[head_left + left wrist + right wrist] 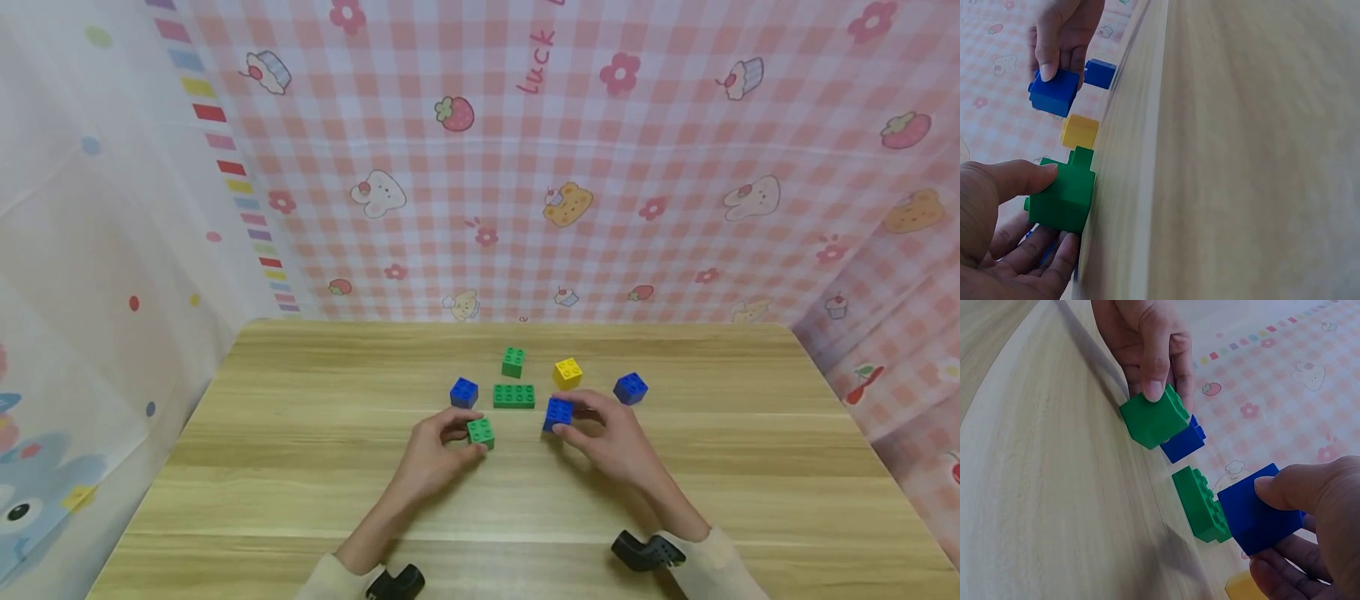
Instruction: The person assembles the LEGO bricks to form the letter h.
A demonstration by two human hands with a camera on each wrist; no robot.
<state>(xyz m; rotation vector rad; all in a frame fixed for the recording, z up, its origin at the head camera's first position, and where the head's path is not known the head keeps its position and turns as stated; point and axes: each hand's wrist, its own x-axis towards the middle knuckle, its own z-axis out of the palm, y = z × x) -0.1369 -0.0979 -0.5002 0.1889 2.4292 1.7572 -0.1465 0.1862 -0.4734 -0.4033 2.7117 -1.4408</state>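
Note:
My left hand (437,454) pinches a square green toy brick (481,433) between thumb and fingers. In the left wrist view the thumb presses one side of this green brick (1063,197). To the right, my right hand (611,437) pinches a square blue brick (558,414), its studs upward in the head view. The right wrist view shows that blue brick (1259,509) with the thumb on its near side. The two held bricks are apart. Between and just beyond them lies a long green brick (513,396) on the table.
Beyond the hands stand a blue brick (464,392) at left, a small green brick (513,362), a yellow brick (567,373) and another blue brick (631,388) at right. The wooden table (300,467) meets a checked cloth (517,250) at its back edge.

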